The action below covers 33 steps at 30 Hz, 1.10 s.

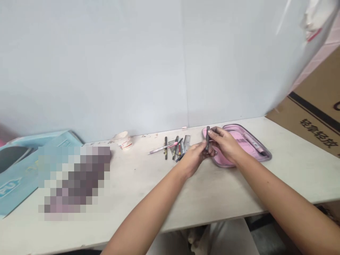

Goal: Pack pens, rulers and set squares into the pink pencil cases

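Both my hands meet over the pale table, gripping one dark pen that stands roughly upright between them. My left hand pinches its lower end and my right hand closes round its upper part. Right behind them lies an open pink pencil case with a pen inside. Just left of my hands sits a loose pile of several pens, including a pink one.
A small paper cup lies on its side near the wall. A light blue box sits at the far left beside a blurred patch. A cardboard box stands at the right end. A grey wall panel backs the table.
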Available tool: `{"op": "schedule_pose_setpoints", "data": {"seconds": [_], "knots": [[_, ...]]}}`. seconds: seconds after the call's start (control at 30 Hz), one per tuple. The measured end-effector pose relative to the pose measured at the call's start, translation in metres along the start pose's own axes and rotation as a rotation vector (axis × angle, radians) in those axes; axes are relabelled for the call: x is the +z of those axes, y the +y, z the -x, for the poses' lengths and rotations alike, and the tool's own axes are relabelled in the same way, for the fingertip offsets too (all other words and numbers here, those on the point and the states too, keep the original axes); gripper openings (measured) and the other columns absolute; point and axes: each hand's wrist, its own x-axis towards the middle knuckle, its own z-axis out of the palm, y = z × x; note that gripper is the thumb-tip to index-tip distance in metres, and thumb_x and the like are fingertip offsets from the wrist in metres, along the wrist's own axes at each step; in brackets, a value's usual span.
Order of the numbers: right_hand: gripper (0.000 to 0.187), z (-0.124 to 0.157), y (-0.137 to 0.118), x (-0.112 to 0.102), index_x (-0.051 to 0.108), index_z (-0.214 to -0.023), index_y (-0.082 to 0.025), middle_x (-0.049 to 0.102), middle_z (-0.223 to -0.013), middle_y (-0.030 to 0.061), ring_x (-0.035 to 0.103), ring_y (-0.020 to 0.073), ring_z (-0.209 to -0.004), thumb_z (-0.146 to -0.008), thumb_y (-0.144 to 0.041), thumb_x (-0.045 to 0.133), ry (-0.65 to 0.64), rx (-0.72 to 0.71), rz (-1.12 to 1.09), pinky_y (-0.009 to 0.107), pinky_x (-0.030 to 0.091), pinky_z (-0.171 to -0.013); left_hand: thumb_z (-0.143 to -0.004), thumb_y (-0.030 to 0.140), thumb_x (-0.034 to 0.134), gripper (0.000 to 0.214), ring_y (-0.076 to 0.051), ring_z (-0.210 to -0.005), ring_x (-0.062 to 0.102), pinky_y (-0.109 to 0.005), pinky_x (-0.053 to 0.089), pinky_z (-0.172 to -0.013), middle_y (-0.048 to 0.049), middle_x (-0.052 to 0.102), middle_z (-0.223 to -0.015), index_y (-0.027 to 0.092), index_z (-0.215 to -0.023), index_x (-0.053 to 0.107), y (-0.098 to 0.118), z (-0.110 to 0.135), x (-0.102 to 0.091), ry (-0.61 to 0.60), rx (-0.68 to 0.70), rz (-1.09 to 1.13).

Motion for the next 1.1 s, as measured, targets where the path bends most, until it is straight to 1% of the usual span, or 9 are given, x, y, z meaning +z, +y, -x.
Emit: {"op": "schedule_pose_setpoints", "data": {"seconds": [0.1, 0.23, 0.37, 0.43, 0.5, 0.67, 0.87, 0.97, 1.1], "knots": [[0.028, 0.004, -0.002, -0.034, 0.05, -0.081, -0.02, 0.053, -0.066, -0.0045, 0.05, 0.0096, -0.052, -0.071, -0.044, 0.061, 0.056, -0.023, -0.019, 0.025, 0.042, -0.051, -0.084, 0.047, 0.044, 0.038, -0.016, -0.08, 0.058, -0.036, 0.043, -0.089, -0.0046, 0.059, -0.071, 0.014, -0.069, 0.056, -0.009, -0.029, 0.024, 0.039, -0.032, -0.233], [0.02, 0.005, 0.002, -0.082, 0.052, -0.082, -0.019, 0.057, -0.076, -0.0006, 0.054, 0.0119, -0.067, -0.075, -0.038, 0.054, 0.287, -0.15, 0.222, 0.025, 0.042, -0.061, -0.087, 0.039, 0.037, 0.036, -0.02, -0.092, 0.058, -0.035, 0.041, -0.09, -0.0085, 0.065, -0.091, 0.013, -0.088, 0.061, -0.025, -0.069, 0.052, 0.036, 0.026, -0.746], [0.019, 0.007, 0.014, -0.12, 0.052, -0.09, -0.018, 0.062, -0.086, 0.0062, 0.057, 0.0191, -0.083, -0.08, -0.033, 0.048, 0.505, -0.164, 0.846, 0.031, 0.04, -0.074, -0.083, 0.033, 0.039, 0.035, -0.026, -0.104, 0.051, -0.04, 0.038, -0.092, -0.0122, 0.06, -0.108, 0.014, -0.107, 0.057, -0.045, -0.097, 0.072, 0.0, 0.139, -1.325], [0.019, 0.008, 0.02, -0.13, 0.054, -0.091, -0.015, 0.063, -0.087, 0.0102, 0.056, 0.0228, -0.086, -0.081, -0.03, 0.045, 0.48, -0.085, 1.199, 0.033, 0.037, -0.076, -0.082, 0.033, 0.04, 0.04, -0.029, -0.109, 0.047, -0.044, 0.036, -0.093, -0.0132, 0.056, -0.114, 0.015, -0.114, 0.053, -0.055, -0.105, 0.077, -0.012, 0.113, -1.521], [0.02, 0.009, 0.025, -0.135, 0.055, -0.091, -0.013, 0.063, -0.089, 0.0131, 0.055, 0.0254, -0.089, -0.082, -0.028, 0.044, 0.402, -0.023, 1.435, 0.036, 0.035, -0.077, -0.081, 0.032, 0.039, 0.04, -0.03, -0.111, 0.045, -0.048, 0.034, -0.094, -0.0131, 0.055, -0.115, 0.016, -0.114, 0.053, -0.066, -0.109, 0.078, -0.044, 0.065, -1.645], [0.022, 0.013, 0.031, -0.134, 0.056, -0.095, -0.011, 0.061, -0.095, 0.0154, 0.052, 0.0287, -0.094, -0.084, -0.025, 0.042, 0.363, 0.022, 1.604, 0.038, 0.031, -0.077, -0.08, 0.033, 0.04, 0.037, -0.031, -0.111, 0.043, -0.05, 0.033, -0.094, -0.0132, 0.053, -0.115, 0.016, -0.109, 0.056, -0.079, -0.113, 0.076, -0.057, 0.062, -1.737], [0.023, 0.018, 0.034, -0.138, 0.057, -0.095, -0.012, 0.061, -0.095, 0.0151, 0.052, 0.0289, -0.093, -0.083, -0.025, 0.042, 0.346, -0.045, 1.631, 0.039, 0.032, -0.077, -0.083, 0.036, 0.04, 0.037, -0.025, -0.111, 0.047, -0.043, 0.034, -0.098, -0.0099, 0.055, -0.114, 0.02, -0.114, 0.055, -0.064, -0.092, 0.066, -0.018, 0.142, -1.554], [0.024, 0.021, 0.037, -0.14, 0.058, -0.094, -0.013, 0.061, -0.095, 0.0142, 0.053, 0.0279, -0.091, -0.083, -0.024, 0.039, 0.356, -0.069, 1.651, 0.039, 0.034, -0.075, -0.084, 0.034, 0.041, 0.032, -0.023, -0.11, 0.048, -0.04, 0.034, -0.099, -0.0082, 0.057, -0.11, 0.02, -0.107, 0.058, -0.045, -0.071, 0.046, 0.081, 0.177, -1.487], [0.027, 0.024, 0.042, -0.146, 0.059, -0.093, -0.013, 0.062, -0.093, 0.014, 0.054, 0.0277, -0.088, -0.084, -0.028, 0.037, 0.377, -0.084, 1.688, 0.038, 0.036, -0.073, -0.083, 0.03, 0.042, 0.028, -0.021, -0.105, 0.051, -0.036, 0.037, -0.095, -0.0079, 0.058, -0.107, 0.019, -0.102, 0.059, -0.014, -0.039, -0.006, 0.25, 0.198, -1.465]]}}
